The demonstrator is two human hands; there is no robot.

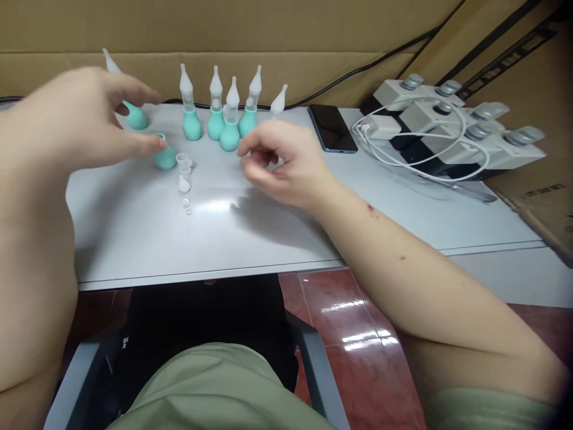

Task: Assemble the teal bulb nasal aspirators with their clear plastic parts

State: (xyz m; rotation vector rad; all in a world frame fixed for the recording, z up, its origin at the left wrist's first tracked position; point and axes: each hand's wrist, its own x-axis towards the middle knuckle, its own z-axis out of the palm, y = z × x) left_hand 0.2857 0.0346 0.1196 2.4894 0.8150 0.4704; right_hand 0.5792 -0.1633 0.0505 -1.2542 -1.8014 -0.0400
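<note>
My left hand (98, 116) is open, thumb and fingers apart, near a loose teal bulb (165, 156) whose top the thumb tip overlaps. Behind its fingers leans an assembled teal aspirator (135, 116). My right hand (284, 161) has its fingers curled and thumb near the index finger; whether something small is between them is hidden. Several assembled aspirators with white tips (192, 124) stand at the back. Right of the loose bulb lie a clear cup (183, 162), a white nozzle (184, 183), a small disc (186, 202) and a ring (188, 212).
Another white tip (278, 100) shows behind my right hand. A dark phone (332, 128) lies right of it. White devices with clear knobs (483, 140) and coiled white cable stand at the right. The table's front edge (215, 273) borders a chair.
</note>
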